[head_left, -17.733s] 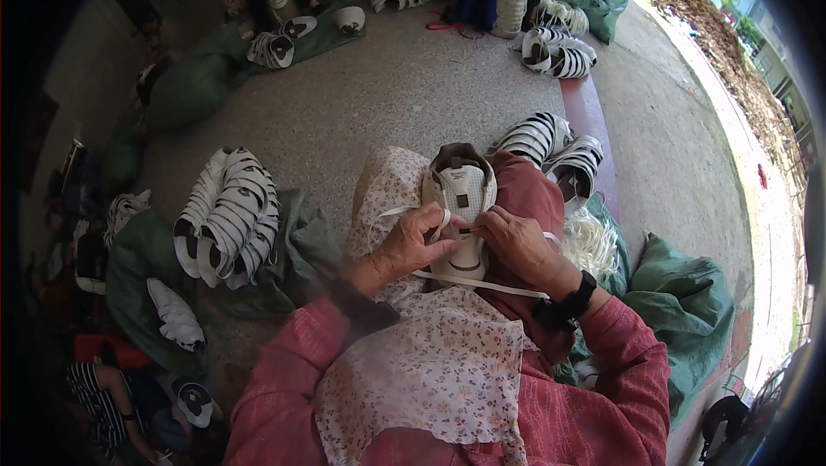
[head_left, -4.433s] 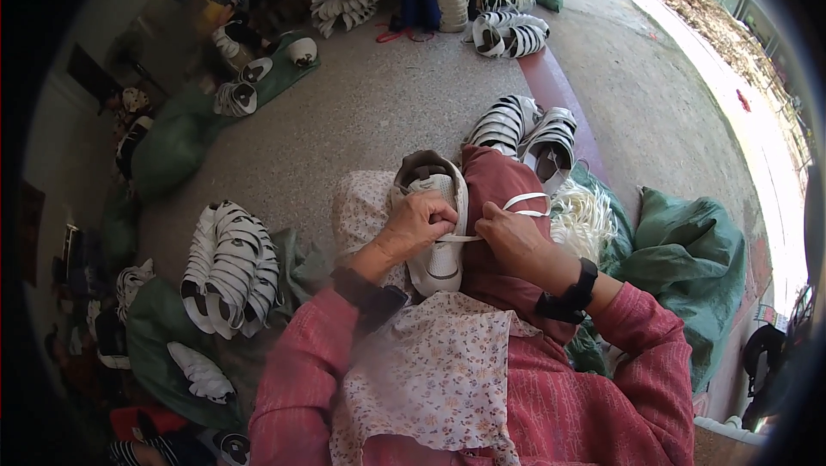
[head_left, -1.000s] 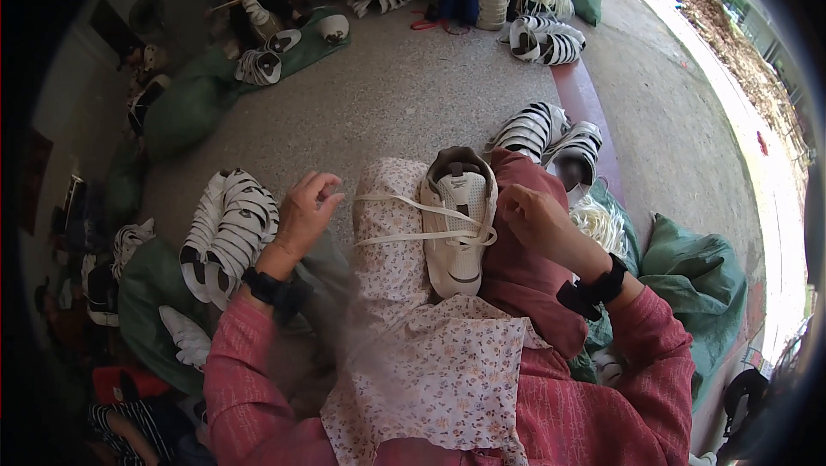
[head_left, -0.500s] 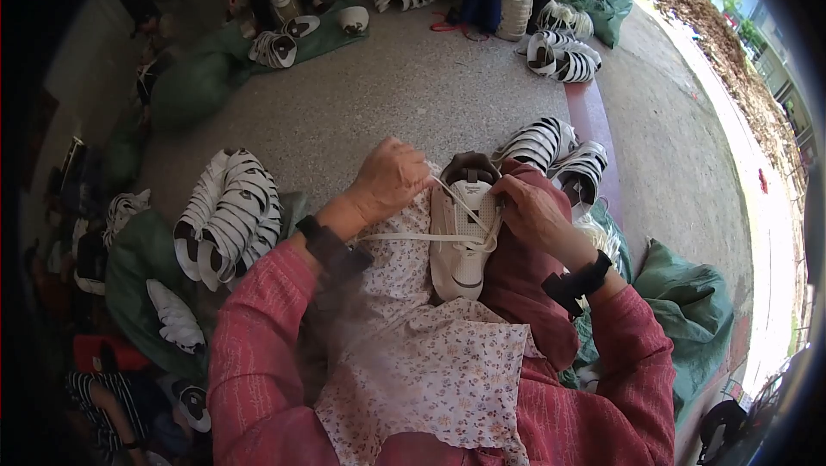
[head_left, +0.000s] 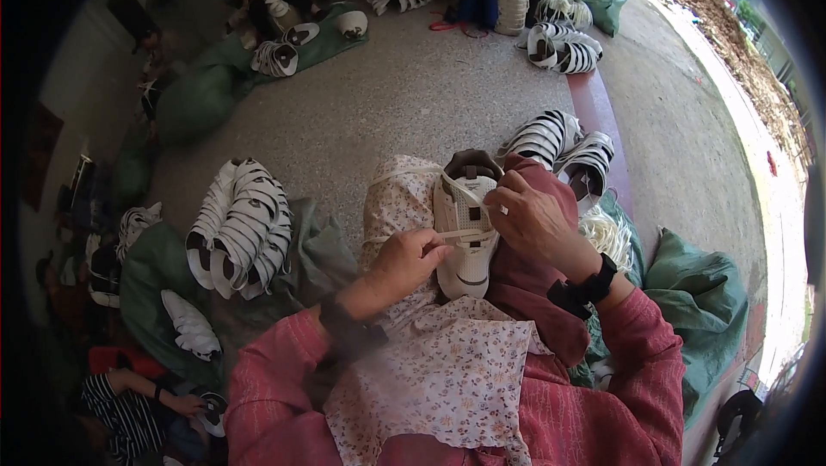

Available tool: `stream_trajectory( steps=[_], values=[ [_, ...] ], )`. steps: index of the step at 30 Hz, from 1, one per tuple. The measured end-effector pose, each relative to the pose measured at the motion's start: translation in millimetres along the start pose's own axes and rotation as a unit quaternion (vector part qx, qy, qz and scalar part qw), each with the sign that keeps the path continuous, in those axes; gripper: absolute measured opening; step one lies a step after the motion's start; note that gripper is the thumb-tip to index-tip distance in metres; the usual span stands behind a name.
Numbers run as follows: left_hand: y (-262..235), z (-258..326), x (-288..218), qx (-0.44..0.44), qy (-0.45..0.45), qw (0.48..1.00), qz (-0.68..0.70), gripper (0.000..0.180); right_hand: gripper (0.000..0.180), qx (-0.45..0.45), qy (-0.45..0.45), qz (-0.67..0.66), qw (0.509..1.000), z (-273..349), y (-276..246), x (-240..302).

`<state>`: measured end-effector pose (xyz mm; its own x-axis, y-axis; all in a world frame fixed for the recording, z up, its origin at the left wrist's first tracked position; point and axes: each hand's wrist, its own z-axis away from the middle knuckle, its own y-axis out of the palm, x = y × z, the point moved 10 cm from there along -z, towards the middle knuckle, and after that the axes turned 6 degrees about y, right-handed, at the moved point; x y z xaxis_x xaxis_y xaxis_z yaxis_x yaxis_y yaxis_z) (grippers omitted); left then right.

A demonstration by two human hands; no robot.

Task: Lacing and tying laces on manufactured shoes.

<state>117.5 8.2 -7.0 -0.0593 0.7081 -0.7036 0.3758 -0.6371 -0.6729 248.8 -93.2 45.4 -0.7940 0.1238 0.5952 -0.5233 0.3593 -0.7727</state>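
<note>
A white sneaker (head_left: 464,273) with a dark brown collar lining lies across my lap, toe towards me. A flat cream shoelace (head_left: 465,234) crosses its lower tongue, and another length trails over my left thigh. My left hand (head_left: 406,261) is closed beside the sneaker's left edge, thumb and forefinger pinched on the lace. At the upper right eyelet edge, my right hand (head_left: 532,215) is closed with fingertips together; what they pinch is hidden behind the fingers. A flower-print apron (head_left: 430,371) covers my lap beneath the sneaker.
Stacked white shoe uppers (head_left: 241,229) stand at my left, more striped uppers (head_left: 544,141) beyond my right knee. A bundle of cream laces (head_left: 606,235) and a green sack (head_left: 697,294) lie at right. Co-workers sit far ahead and at lower left, one in a striped shirt (head_left: 120,410).
My left hand has come down and towards me, from beside the sneaker's collar to beside its lower lacing. My right hand stays near the upper right eyelets, having turned slightly.
</note>
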Motion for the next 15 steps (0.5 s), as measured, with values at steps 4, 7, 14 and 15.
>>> stream_trajectory(
  steps=[4,7,14,15],
  values=[
    [26,-8,18,0.07,-0.073,0.991,0.09,0.026,0.016,0.034,-0.006,0.029,0.999,-6,16,0],
    [38,-3,34,0.169,-0.243,0.939,0.175,0.026,0.017,0.027,-0.017,0.026,0.999,-6,20,-5],
    [36,-6,40,0.158,-0.268,0.938,0.152,0.028,0.017,0.024,0.011,-0.023,0.999,-10,21,-9],
    [33,-10,34,0.171,-0.243,0.948,0.112,0.027,0.018,0.006,0.025,-0.043,0.999,-10,19,-14]
  ],
)
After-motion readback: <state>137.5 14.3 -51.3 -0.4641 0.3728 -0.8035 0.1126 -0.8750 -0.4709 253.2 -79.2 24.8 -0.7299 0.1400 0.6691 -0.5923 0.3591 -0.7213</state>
